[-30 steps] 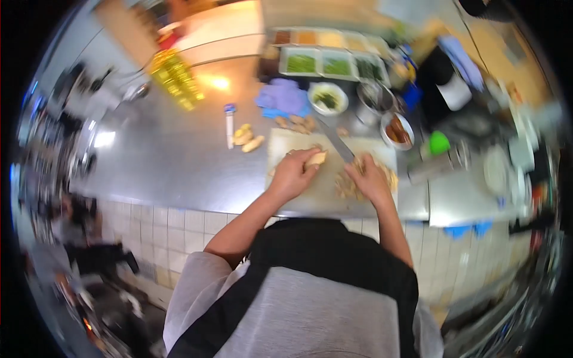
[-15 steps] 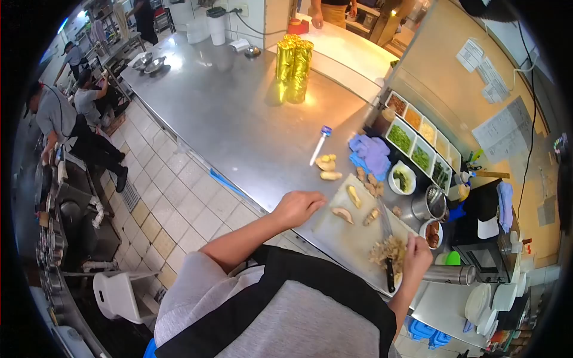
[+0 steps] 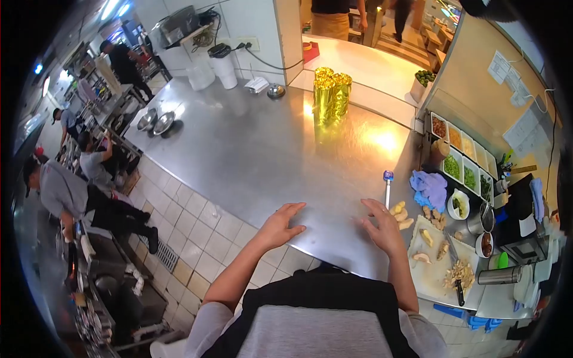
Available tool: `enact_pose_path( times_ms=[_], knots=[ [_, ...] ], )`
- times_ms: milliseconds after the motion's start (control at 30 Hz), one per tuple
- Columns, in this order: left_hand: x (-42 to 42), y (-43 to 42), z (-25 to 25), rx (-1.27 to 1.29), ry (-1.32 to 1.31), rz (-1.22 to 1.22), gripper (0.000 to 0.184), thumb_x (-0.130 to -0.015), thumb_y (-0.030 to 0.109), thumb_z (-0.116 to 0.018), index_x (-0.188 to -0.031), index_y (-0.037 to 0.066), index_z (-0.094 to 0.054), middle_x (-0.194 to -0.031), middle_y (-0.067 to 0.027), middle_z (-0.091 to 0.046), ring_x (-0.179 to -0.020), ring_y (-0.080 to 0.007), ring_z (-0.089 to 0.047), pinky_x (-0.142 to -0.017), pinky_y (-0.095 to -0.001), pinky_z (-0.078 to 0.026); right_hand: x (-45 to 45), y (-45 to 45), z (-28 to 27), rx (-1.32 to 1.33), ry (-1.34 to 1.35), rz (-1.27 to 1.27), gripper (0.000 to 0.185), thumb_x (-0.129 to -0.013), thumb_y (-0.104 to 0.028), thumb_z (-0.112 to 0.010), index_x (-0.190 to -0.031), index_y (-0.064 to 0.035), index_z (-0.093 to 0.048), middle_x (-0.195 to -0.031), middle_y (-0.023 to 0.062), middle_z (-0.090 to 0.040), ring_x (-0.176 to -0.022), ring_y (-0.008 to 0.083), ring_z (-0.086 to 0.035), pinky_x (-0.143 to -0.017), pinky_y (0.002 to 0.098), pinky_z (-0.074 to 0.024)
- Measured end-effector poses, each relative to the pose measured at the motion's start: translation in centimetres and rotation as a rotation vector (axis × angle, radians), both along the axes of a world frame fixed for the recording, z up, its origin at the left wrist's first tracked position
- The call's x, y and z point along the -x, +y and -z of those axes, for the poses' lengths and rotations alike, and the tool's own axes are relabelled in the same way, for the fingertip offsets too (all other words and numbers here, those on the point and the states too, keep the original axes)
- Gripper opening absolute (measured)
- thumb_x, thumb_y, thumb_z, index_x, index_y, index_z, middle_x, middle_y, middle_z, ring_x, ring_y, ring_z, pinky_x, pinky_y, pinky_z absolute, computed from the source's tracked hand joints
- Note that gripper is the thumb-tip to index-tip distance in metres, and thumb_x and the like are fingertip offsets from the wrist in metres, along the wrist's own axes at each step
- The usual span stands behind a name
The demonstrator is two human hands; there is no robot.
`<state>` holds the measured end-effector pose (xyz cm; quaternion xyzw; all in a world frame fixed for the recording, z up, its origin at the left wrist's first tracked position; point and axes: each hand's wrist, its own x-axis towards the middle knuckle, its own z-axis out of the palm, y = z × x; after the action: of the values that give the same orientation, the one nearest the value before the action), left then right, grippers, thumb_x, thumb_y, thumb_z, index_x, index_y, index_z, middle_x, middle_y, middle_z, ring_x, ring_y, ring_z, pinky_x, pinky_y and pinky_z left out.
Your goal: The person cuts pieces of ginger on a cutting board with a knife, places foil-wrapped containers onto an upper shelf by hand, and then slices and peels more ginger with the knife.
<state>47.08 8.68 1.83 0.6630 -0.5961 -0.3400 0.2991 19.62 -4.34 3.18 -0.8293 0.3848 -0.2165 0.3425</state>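
Both hands hover empty over the front of the steel counter (image 3: 239, 143), facing each other with a gap between. My left hand (image 3: 280, 227) is open, fingers and thumb apart. Spread in the same way, my right hand (image 3: 383, 228) is nearest to the peeled ginger pieces (image 3: 401, 216) and a peeler (image 3: 388, 186) with a white handle and blue head. Further right lies a white cutting board (image 3: 422, 275). On it are chopped ginger (image 3: 458, 273), a knife (image 3: 459, 293) with a black handle, and several larger ginger pieces (image 3: 426, 237).
Purple and blue cloths (image 3: 431, 190) lie beside white tubs of chopped greens (image 3: 452, 167). A steel cylinder (image 3: 500, 275) stands right of the board. Gold foil-wrapped cylinders (image 3: 332, 98) stand at the back, metal bowls (image 3: 162, 123) at the far left. Co-workers (image 3: 65, 191) are across the aisle.
The view has turned left, so the board appears further right. My right hand has left the chopped ginger and knife and moved over the counter. My left hand's fingers have spread.
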Motion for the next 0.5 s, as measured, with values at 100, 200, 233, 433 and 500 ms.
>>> enact_pose_path(
  times_ms=[100,200,233,433,500],
  knots=[
    [-2.2,-3.7,0.0,0.003,0.007,0.042,0.069,-0.081,0.024,-0.068,-0.14,0.008,-0.036,-0.134,-0.0174,-0.044,-0.118,-0.0335,-0.049,-0.097,-0.0384,-0.042,-3.2,-5.1,1.2,-0.304,-0.129,-0.015,0.053,-0.085,-0.018,-0.065,-0.134,-0.0126,-0.046,-0.129,0.0142,-0.053,-0.109,0.0252,-0.057,-0.087,0.0325,-0.0457],
    [-4.8,-8.1,0.3,-0.021,0.043,0.075,0.081,-0.079,0.027,-0.071,-0.144,0.009,-0.026,-0.138,-0.0194,-0.04,-0.123,-0.0344,-0.045,-0.101,-0.039,-0.039,-6.6,-14.5,7.1,-0.276,-0.236,-0.031,0.057,-0.091,-0.032,-0.057,-0.141,-0.0164,-0.037,-0.137,0.012,-0.046,-0.115,0.0218,-0.052,-0.088,0.0339,-0.0426],
    [-6.1,-9.8,1.1,0.018,0.022,0.064,0.085,-0.077,0.029,-0.072,-0.145,0.008,-0.024,-0.139,-0.0208,-0.038,-0.125,-0.0354,-0.042,-0.103,-0.0393,-0.037,-8.2,-16.3,6.6,-0.345,-0.278,0.032,0.059,-0.091,-0.04,-0.052,-0.143,-0.0179,-0.034,-0.141,0.0114,-0.041,-0.115,0.0219,-0.051,-0.089,0.0347,-0.0416],
    [-13.7,-23.3,5.6,0.246,-0.052,0.021,0.109,-0.068,0.035,-0.08,-0.145,-0.002,-0.013,-0.144,-0.0269,-0.029,-0.134,-0.0396,-0.029,-0.111,-0.0407,-0.026,-15.7,-30.2,7.2,-0.504,-0.611,0.346,0.074,-0.089,-0.07,-0.029,-0.146,-0.023,-0.027,-0.148,0.0089,-0.031,-0.121,0.0228,-0.044,-0.094,0.0413,-0.0344],
    [-15.4,-27.8,6.3,0.273,-0.048,0.01,0.114,-0.065,0.037,-0.082,-0.144,-0.004,-0.011,-0.144,-0.0271,-0.028,-0.135,-0.0398,-0.027,-0.111,-0.0408,-0.025,-17.9,-33.7,7.0,-0.546,-0.716,0.344,0.078,-0.086,-0.074,-0.029,-0.146,-0.023,-0.029,-0.148,0.0079,-0.031,-0.123,0.0232,-0.042,-0.093,0.0425,-0.0338]
  ],
)
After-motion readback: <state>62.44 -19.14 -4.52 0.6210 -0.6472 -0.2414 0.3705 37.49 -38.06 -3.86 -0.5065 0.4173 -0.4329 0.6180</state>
